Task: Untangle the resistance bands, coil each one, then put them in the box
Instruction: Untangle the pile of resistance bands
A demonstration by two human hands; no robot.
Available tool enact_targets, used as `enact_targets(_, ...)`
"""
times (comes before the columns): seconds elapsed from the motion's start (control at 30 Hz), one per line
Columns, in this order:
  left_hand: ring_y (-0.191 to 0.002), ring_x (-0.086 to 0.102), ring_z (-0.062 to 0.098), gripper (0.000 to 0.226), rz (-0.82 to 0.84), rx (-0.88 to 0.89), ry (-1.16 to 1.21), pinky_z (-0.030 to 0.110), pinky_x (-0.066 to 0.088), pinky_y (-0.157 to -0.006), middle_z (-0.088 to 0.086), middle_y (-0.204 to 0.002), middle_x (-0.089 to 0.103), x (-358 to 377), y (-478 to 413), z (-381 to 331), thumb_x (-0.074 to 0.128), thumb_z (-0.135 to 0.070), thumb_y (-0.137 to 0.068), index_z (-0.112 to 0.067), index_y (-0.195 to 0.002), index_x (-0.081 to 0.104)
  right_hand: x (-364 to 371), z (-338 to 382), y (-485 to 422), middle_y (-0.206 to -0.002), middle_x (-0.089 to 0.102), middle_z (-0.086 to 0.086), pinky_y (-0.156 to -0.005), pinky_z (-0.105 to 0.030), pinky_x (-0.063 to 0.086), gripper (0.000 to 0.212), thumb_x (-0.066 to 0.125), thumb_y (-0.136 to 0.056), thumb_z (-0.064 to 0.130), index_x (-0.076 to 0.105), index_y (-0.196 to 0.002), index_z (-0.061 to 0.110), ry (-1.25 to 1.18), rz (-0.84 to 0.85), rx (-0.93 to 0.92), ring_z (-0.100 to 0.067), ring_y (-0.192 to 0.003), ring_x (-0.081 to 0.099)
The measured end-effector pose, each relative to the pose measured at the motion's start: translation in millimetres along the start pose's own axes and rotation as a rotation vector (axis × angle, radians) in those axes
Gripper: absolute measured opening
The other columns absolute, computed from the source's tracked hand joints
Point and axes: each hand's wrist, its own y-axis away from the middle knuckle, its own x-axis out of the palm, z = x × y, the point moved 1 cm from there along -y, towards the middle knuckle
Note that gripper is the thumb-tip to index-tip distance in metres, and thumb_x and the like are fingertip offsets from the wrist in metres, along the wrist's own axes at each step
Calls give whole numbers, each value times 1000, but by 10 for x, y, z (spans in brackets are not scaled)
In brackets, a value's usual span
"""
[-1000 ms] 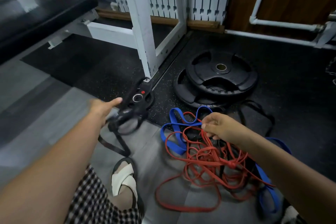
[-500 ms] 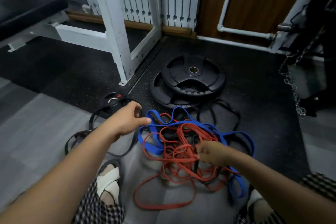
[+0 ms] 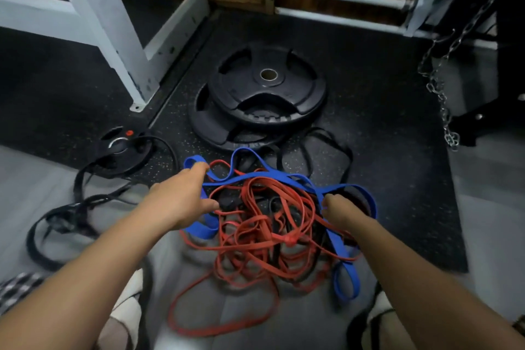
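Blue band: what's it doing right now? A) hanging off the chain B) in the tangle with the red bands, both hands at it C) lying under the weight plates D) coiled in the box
B: the blue band loops through the red bands on the floor, with the left hand at its left loop and the right hand at its right side; no box is in view.

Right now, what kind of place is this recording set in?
Most likely a gym: stacked black rubber weight plates on dark speckled rubber flooring, a white steel rack frame, and tangled red, blue and black resistance bands.
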Motion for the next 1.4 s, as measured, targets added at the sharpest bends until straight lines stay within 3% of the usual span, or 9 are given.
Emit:
enact_targets(0.4,-124,46,14,72,-9,-77,-91,28,39,-99,-6,-136,44,125,-170,320,61,-47,-81,-31,-138,19,179,556,-1378,-158,3,-7,-116,-38,16,69,44,-96,32,4,-149,13,-242,-10,-162,-25,-144,10)
enact_targets(0.53,-126,43,7,70,-14,-13,-130,23,36,-100,-15,-139,37,112,-115,324,54,-52,-84,-38,-138,12,252,808,-1612,-154,22,-8,-113,-41,26,88,58,-90,27,-7,-148,22,-675,61,-118,-27,-138,28)
enact_targets(0.63,-128,39,3,69,-7,19,-138,18,32,-100,-19,-141,33,68,-35,346,49,-57,-85,-40,-138,8,415,943,-1582,-121,58,-11,-102,-36,39,69,65,-85,20,29,-143,6,-745,53,-108,-21,-108,53)
enact_targets(0.73,-129,38,3,66,6,22,-175,19,32,-100,-17,-143,33,13,25,378,48,-55,-87,-38,-138,10,590,1086,-1286,-107,69,-9,-94,-33,43,29,65,-83,28,68,-108,15,-304,14,-246,-27,-103,58)
enact_targets(0.83,-129,40,7,58,9,30,-205,22,35,-98,-14,-142,37,-58,180,401,48,-53,-88,-35,-136,19,698,1275,-776,-112,63,-9,-90,-31,42,22,59,-85,31,69,-102,21,80,38,-397,-29,-110,53)
enact_targets(0.93,-128,42,11,56,25,28,-180,25,38,-97,-9,-142,38,-124,348,427,50,-49,-89,-32,-135,24,791,1301,-336,-97,53,-2,-88,-25,40,4,63,-81,28,66,-82,26,-12,158,-386,-24,-107,52)
enact_targets(1.1,-123,47,21,54,30,19,-202,34,42,-96,0,-137,44,-224,531,557,54,-44,-87,-23,-131,34,603,1278,323,-45,45,9,-52,-14,29,42,55,-92,24,38,-53,22,-224,252,-331,-4,-55,37)
enact_targets(1.3,-123,47,25,54,-25,86,-155,34,40,-93,5,-134,46,-297,742,512,58,-38,-87,-17,-131,36,-163,1475,1038,-56,31,2,-54,-29,25,44,50,-95,28,33,-55,17,-169,72,-369,-12,-59,31)
enact_targets(1.4,-122,47,26,57,-30,118,-97,36,40,-95,7,-133,45,-309,851,433,60,-37,-86,-16,-133,35,-396,1480,1378,-60,38,-2,-57,-27,28,31,55,-92,21,52,-63,10,-142,119,-328,-10,-57,34)
